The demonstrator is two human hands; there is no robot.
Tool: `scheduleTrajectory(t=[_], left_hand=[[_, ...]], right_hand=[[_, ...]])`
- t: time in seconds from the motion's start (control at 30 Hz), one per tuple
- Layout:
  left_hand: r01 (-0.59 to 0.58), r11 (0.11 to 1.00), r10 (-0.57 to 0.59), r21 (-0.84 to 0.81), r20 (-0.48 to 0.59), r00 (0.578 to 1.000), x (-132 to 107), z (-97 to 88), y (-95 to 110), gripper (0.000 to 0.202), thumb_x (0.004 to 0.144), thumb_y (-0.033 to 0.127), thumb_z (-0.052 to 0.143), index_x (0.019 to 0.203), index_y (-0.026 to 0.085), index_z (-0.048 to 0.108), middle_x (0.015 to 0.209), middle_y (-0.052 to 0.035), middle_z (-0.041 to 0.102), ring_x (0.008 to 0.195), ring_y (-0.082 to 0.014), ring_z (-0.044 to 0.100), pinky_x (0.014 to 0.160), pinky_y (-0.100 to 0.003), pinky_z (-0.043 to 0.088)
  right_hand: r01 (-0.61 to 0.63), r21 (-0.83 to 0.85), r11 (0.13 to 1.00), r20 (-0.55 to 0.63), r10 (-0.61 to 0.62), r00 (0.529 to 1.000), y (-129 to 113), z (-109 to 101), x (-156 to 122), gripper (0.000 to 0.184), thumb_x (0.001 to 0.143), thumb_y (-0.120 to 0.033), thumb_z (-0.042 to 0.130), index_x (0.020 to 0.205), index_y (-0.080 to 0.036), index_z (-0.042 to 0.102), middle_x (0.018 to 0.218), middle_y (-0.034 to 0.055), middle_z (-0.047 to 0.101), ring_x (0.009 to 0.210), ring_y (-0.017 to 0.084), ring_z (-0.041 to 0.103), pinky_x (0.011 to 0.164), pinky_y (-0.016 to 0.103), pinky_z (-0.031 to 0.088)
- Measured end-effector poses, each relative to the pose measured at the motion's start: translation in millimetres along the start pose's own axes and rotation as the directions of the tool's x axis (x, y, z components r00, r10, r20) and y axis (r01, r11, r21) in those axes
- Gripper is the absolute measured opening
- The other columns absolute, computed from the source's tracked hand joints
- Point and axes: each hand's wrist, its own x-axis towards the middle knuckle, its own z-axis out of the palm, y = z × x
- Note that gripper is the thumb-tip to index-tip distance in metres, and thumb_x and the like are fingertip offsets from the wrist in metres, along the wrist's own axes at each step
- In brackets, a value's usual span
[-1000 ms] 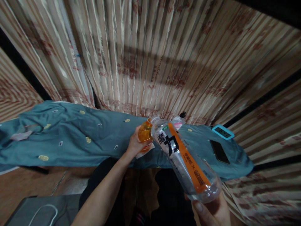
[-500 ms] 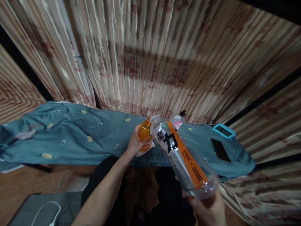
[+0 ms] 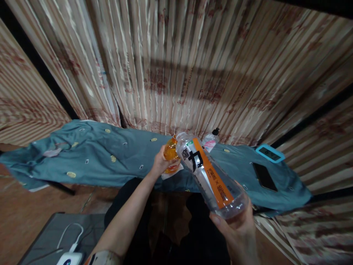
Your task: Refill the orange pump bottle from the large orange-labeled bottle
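Note:
My left hand (image 3: 159,163) is wrapped round a small bottle of orange liquid (image 3: 171,150), held upright over the cloth. My right hand (image 3: 237,224) grips the base of a large clear plastic bottle (image 3: 212,180) with an orange and silver label. This large bottle is tilted, its uncapped neck pointing away to the upper left. The two bottle mouths are close together; whether they touch I cannot tell. A white piece of paper or tissue (image 3: 173,173) shows beneath the small bottle.
A teal patterned cloth (image 3: 104,158) covers the narrow table. Behind the bottles stands a clear pump bottle (image 3: 211,140) with a black top. At the right lie a blue-framed digital clock (image 3: 270,153) and a dark phone (image 3: 264,177). A striped curtain (image 3: 176,81) hangs behind; a white charger (image 3: 70,258) sits lower left.
My right hand has raised the large bottle's base slightly, so the bottle lies flatter. The whole view has shifted a little. Both hands keep their grips.

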Motion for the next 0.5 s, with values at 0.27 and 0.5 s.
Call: scheduleTrajectory(t=[0.27, 0.5], left_hand=[[0.043, 0.999, -0.043, 0.031, -0.009, 0.999, 2.3, 1.8, -1.0, 0.058, 0.056, 0.026, 0.088, 0.106, 0.022, 0.058, 0.100, -0.0009, 0.074, 0.096, -0.0225, 0.071, 0.086, -0.034, 0.056], [0.024, 0.999, -0.023, 0.032, -0.010, 1.000, 0.4, 2.4, 3.4, 0.058, 0.055, 0.022, 0.087, 0.106, 0.023, 0.058, 0.097, 0.0011, 0.074, 0.095, -0.0227, 0.072, 0.086, -0.035, 0.057]], right_hand=[[0.073, -0.012, 0.997, 0.083, -0.072, 0.994, -2.6, 1.7, 0.4, 0.097, 0.054, -0.033, 0.095, 0.137, -0.022, 0.046, 0.131, 0.0098, 0.066, 0.111, 0.021, 0.069, 0.089, 0.030, 0.059], [0.074, -0.066, 0.995, 0.095, -0.068, 0.993, 6.0, -7.2, 1.7, 0.097, 0.058, -0.036, 0.093, 0.139, -0.027, 0.043, 0.139, 0.0094, 0.062, 0.120, 0.026, 0.065, 0.095, 0.036, 0.056]])
